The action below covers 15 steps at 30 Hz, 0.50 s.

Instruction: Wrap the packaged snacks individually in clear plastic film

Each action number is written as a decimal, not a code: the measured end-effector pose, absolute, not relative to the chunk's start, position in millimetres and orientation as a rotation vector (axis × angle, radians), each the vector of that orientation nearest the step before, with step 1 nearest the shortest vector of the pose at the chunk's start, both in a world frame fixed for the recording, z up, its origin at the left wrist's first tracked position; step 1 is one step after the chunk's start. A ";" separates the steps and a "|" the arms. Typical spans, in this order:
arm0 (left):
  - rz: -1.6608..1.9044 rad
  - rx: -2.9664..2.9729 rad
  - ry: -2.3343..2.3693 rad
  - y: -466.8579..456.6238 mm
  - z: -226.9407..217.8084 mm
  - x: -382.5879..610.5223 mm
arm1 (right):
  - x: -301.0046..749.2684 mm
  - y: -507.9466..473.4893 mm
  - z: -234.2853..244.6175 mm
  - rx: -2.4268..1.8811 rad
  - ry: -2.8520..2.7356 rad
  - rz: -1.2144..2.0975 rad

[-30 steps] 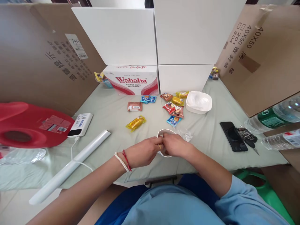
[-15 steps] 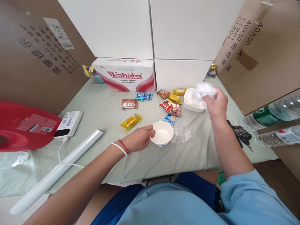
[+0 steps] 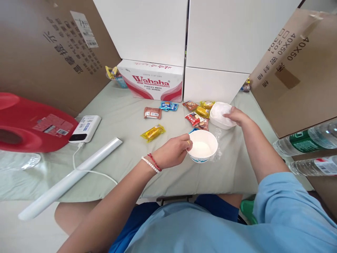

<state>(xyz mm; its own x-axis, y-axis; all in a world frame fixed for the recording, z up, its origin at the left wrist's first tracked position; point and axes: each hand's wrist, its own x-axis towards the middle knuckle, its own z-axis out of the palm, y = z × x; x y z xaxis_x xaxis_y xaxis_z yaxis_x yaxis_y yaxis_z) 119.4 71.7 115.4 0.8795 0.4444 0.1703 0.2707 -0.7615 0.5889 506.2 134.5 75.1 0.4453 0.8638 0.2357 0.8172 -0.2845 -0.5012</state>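
My left hand pinches the left rim of a white paper bowl with blue print near its base. The bowl appears raised off the cloth and looks bare inside. On the right, my right hand is at a white plastic box, its fingers closed on crumpled clear plastic film lying in that box. Some fingertips are hidden. Behind the bowl's right side lies more crumpled clear plastic. Several wrapped snacks, among them a red packet and a yellow one, lie left of the box.
A yellow-wrapped snack, a brown packet and blue packets are on the cloth. A Wahaha carton stands behind. At left are a power bank, a white tube and a red jug; bottles lie right.
My right hand has brought the crumpled plastic film down into the white box. My left hand has moved the paper bowl rightward and up, partly covering a blue packet and the loose plastic.
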 end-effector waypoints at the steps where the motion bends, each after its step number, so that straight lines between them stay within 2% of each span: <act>1: 0.417 2.471 0.519 69.3 115.6 118.1 | 510.1 130.5 85.5 -2.216 -1.405 0.185; 3: 0.425 2.476 0.528 64.8 115.5 115.0 | 510.6 116.7 109.1 -2.347 -1.397 0.248; 5: 0.436 2.488 0.544 60.8 114.6 111.5 | 496.4 91.0 133.0 -2.322 -1.432 0.143; 8: 0.500 2.491 0.580 54.4 112.9 106.3 | 447.6 31.6 159.1 -1.884 -1.642 -0.054; 11: 0.606 2.444 0.551 44.9 111.8 104.3 | 391.9 -31.6 164.8 -1.408 -2.104 0.106; 15: 0.813 2.347 0.426 23.4 109.2 114.2 | 361.7 -84.3 150.6 -1.229 -2.285 0.042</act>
<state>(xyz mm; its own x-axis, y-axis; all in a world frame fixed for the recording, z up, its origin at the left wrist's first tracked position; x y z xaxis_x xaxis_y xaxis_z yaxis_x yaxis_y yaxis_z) 114.2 23.4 109.2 0.7594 0.4735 0.4461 0.0976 -0.7609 0.6415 361.7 -84.3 150.6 -0.4382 0.7816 0.4439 0.7648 0.5837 -0.2727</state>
